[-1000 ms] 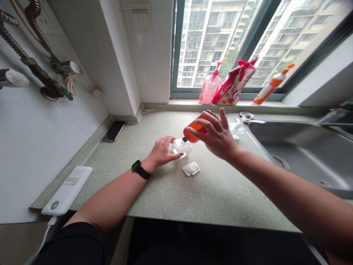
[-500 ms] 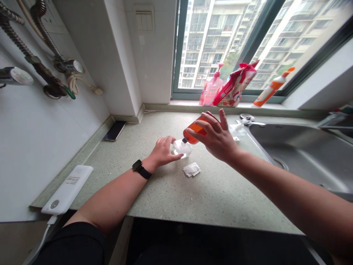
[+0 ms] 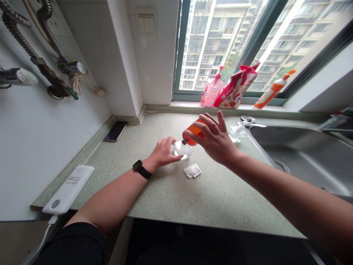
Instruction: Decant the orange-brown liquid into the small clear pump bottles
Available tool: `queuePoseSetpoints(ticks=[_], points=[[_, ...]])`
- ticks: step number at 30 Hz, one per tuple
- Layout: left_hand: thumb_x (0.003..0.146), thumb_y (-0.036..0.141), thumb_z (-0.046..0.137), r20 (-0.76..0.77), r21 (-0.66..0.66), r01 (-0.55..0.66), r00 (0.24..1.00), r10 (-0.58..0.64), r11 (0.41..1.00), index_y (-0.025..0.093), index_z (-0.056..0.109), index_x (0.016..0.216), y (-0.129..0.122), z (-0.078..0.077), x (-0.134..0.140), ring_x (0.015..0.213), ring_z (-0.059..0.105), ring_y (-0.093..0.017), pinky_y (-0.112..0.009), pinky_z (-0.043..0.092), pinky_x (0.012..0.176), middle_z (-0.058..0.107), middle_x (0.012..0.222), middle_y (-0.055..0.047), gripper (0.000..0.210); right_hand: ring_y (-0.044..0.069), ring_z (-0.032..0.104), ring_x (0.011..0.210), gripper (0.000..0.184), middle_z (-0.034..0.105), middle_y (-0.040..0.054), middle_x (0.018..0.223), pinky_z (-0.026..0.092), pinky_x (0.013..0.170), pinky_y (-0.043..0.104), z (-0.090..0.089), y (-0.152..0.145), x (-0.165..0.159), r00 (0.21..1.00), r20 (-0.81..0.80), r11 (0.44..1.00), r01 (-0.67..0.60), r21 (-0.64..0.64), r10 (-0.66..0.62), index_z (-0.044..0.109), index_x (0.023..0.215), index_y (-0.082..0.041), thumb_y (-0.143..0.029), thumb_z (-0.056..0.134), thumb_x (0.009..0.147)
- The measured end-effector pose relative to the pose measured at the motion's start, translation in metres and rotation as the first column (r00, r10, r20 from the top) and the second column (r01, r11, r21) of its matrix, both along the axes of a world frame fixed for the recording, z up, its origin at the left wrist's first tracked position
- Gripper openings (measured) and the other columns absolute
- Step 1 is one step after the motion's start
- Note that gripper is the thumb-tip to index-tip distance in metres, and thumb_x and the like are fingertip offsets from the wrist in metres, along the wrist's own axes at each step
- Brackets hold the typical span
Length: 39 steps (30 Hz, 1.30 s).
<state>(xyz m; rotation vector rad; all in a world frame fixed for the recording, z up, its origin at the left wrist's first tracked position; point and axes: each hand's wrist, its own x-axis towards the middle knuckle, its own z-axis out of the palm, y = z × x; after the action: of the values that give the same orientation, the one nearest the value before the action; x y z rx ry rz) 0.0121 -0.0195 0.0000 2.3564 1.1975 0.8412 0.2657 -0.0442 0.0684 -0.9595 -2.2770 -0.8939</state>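
Note:
My right hand (image 3: 213, 138) is wrapped round an orange bottle (image 3: 196, 129), tilted with its dark neck down to the left. That neck is over a small clear container (image 3: 182, 150) on the counter. Whether liquid is flowing I cannot tell. Around the container's left side curve the thumb and fingers of my left hand (image 3: 164, 151), gripping it. A black watch (image 3: 140, 168) is on my left wrist. A folded white tissue (image 3: 192, 170) lies just in front of the container.
A phone (image 3: 116, 131) and a white power bank (image 3: 68, 189) with a cable lie on the left of the counter (image 3: 204, 202). The steel sink (image 3: 309, 154) is at right. On the windowsill stand a pink pump bottle (image 3: 212, 90), a red bag (image 3: 237, 88) and an orange-white bottle (image 3: 271, 94).
The whole view has shifted slightly. Both hands, the tilted bottle and the clear container keep the same places relative to each other.

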Motion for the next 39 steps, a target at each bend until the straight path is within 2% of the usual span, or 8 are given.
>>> queuePoseSetpoints(ticks=[4,11,20,27,33,39], points=[[0.074,0.061,0.085,0.016,-0.006,0.007,1.0,-0.007,1.0,0.026,0.053,0.105,0.0006,-0.0005,-0.0004,0.105,0.066,-0.031,-0.054,0.049,0.102,0.07,0.111,-0.006,0.056,0.031,0.048,0.148,0.071,0.063,-0.0018,0.138,0.017,0.134,0.072,0.0014,0.0,-0.0009,1.0,-0.009,1.0,-0.011,-0.022,0.011,0.051,0.148,-0.053,-0.007,0.062,0.095],[0.075,0.062,0.085,0.013,-0.008,0.012,1.0,-0.012,1.0,0.026,0.052,0.104,0.0015,-0.0007,-0.0007,0.104,0.065,-0.031,-0.053,0.049,0.102,0.07,0.111,-0.006,0.056,0.029,0.049,0.147,0.061,0.064,-0.0006,0.136,0.019,0.134,0.071,0.0048,0.0005,-0.0032,1.0,0.015,1.0,-0.014,0.011,0.014,0.057,0.141,-0.047,-0.006,0.06,0.096],[0.075,0.064,0.084,0.007,0.004,0.012,1.0,-0.012,1.0,0.026,0.053,0.105,0.0029,-0.0025,-0.001,0.102,0.065,-0.031,-0.053,0.05,0.1,0.07,0.109,-0.006,0.057,0.031,0.05,0.146,0.065,0.065,-0.0014,0.136,0.019,0.133,0.072,0.0063,0.0005,-0.0035,1.0,-0.009,0.999,-0.029,-0.04,0.028,0.058,0.14,-0.049,-0.004,0.062,0.093],[0.076,0.061,0.084,0.004,0.001,0.014,1.0,-0.014,1.0,0.026,0.053,0.105,0.0014,-0.0008,-0.0017,0.102,0.065,-0.031,-0.052,0.05,0.099,0.07,0.109,-0.006,0.055,0.03,0.051,0.146,0.059,0.064,-0.0004,0.136,0.019,0.134,0.07,0.008,-0.0003,-0.0044,1.0,0.02,1.0,-0.016,-0.014,0.016,0.059,0.14,-0.046,-0.006,0.06,0.096],[0.077,0.062,0.084,0.006,-0.006,0.019,1.0,-0.018,1.0,0.026,0.053,0.105,0.0015,-0.0009,-0.0016,0.103,0.065,-0.031,-0.053,0.05,0.099,0.07,0.109,-0.006,0.055,0.031,0.05,0.146,0.064,0.063,-0.0015,0.137,0.019,0.134,0.07,0.0079,-0.0008,-0.0053,1.0,-0.009,0.998,-0.02,-0.063,0.019,0.056,0.142,-0.049,-0.006,0.061,0.095],[0.077,0.06,0.084,0.004,-0.009,0.019,1.0,-0.019,1.0,0.025,0.053,0.106,0.0013,-0.0004,-0.0018,0.103,0.065,-0.031,-0.052,0.049,0.099,0.069,0.11,-0.006,0.055,0.03,0.051,0.145,0.056,0.063,0.0008,0.134,0.018,0.134,0.071,0.0079,-0.0006,-0.0045,0.999,0.034,1.0,-0.002,-0.005,0.002,0.058,0.14,-0.045,-0.008,0.059,0.098]])
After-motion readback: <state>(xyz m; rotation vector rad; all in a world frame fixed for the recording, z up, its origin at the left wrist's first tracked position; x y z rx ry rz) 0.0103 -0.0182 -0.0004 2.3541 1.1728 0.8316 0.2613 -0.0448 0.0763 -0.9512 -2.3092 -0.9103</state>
